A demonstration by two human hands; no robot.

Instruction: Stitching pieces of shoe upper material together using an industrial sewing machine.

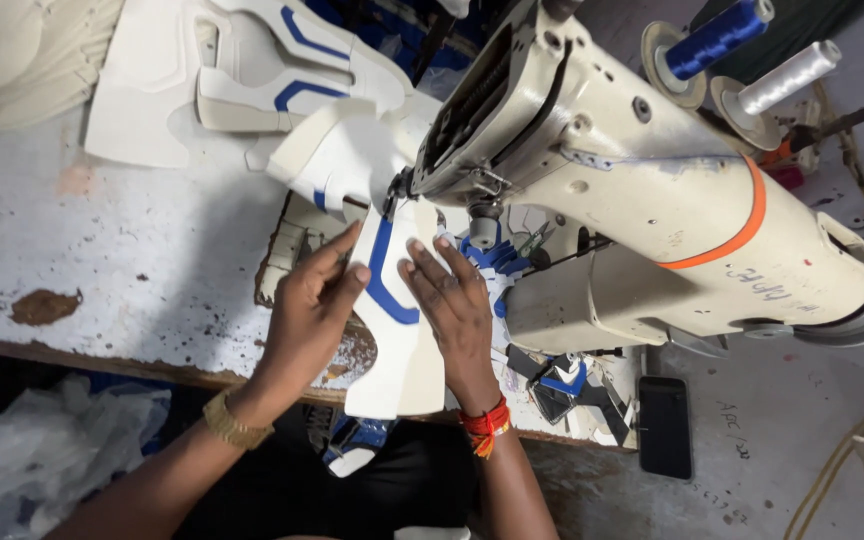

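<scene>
A white shoe-upper panel with a blue curved stripe (399,340) lies on the worn white table under the needle of a cream sewing machine (642,190). My left hand (312,305) pinches the panel's left edge near the needle. My right hand (452,300) presses flat on the panel's right side, fingers pointing toward the presser foot. The panel's far end (337,150) curls up behind the needle. Its near end hangs over the table's front edge.
A stack of white panels with blue trim (282,70) lies at the back of the table. A blue thread spool (717,35) and a white spool (787,75) stand behind the machine. A black phone (664,425) lies at the right. Plastic bags (42,440) sit below left.
</scene>
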